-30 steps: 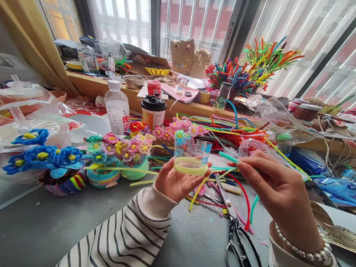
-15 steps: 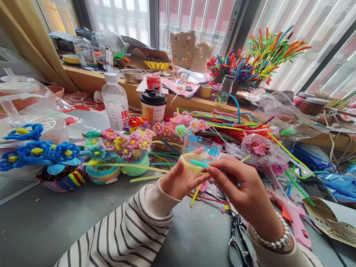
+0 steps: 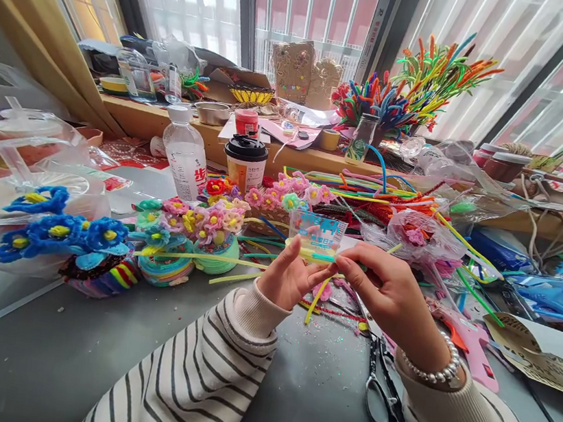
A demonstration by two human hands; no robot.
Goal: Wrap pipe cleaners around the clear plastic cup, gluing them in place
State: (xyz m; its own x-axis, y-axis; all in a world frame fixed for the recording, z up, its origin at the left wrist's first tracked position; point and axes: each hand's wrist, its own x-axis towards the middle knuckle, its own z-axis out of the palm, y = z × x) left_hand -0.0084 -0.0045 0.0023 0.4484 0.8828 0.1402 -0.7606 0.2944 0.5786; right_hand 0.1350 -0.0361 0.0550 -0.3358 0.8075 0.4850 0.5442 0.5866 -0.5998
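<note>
Because your fingers partly hide the base of the clear cup [image 3: 316,233], it is unclear; your left hand [image 3: 284,277] holds it, palm upward, and your right hand [image 3: 384,287] pinches the green strip [image 3: 324,258] at its lower side.

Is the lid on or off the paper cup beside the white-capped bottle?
On. The black lid covers the top of the paper cup, which stands upright beside the bottle.
</note>
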